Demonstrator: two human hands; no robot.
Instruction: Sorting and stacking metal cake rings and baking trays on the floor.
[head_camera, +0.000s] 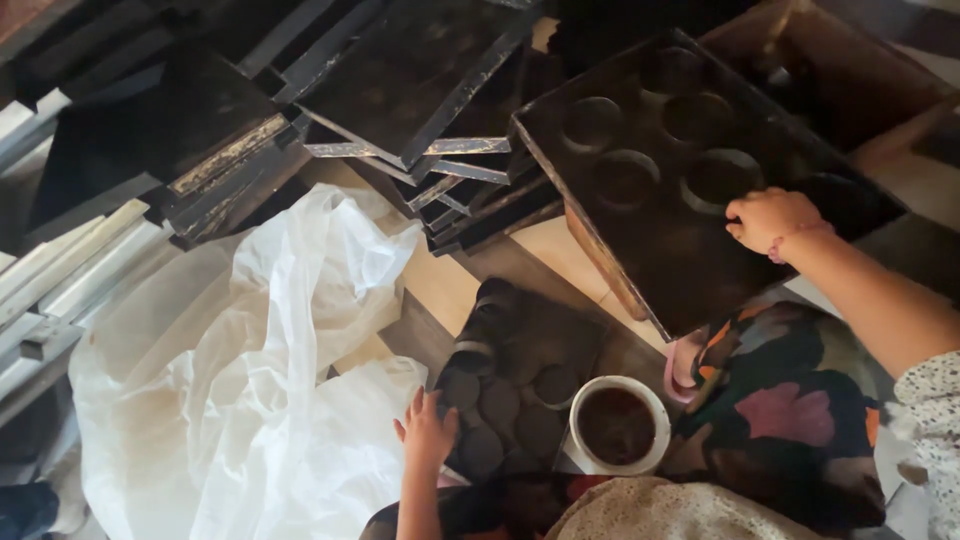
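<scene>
Our right hand, at two o'clock, grips the near edge of the black mould tray, fingers curled over it, the tray tilted up over the floor. Our left hand, at six o'clock, lies flat with spread fingers on dark discs, holding nothing. A white bowl sits just right of them; a white plastic sheet spreads toward eight o'clock.
</scene>
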